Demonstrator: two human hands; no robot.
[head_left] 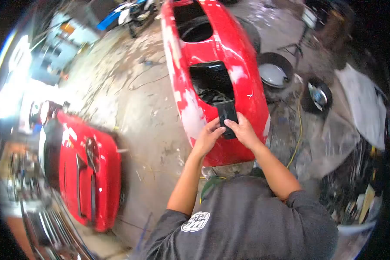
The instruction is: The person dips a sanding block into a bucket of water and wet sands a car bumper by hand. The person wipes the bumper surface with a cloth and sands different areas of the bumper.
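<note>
My left hand and my right hand meet around a black, flat, rectangular object that looks like a smartphone. Both thumbs lie over its lower face, and the fingers curl behind it, partly hidden. Below the phone is a large red car bumper with whitish patches along its left side and two dark openings. The phone's upper end overlaps the edge of the nearer opening. Whether the hands touch the bumper, I cannot tell.
Another red bumper is at the left. Right of the nearer bumper are a dark bucket with whitish contents, a black tub, a yellow cord and a pale sheet. A motorcycle stands at the back.
</note>
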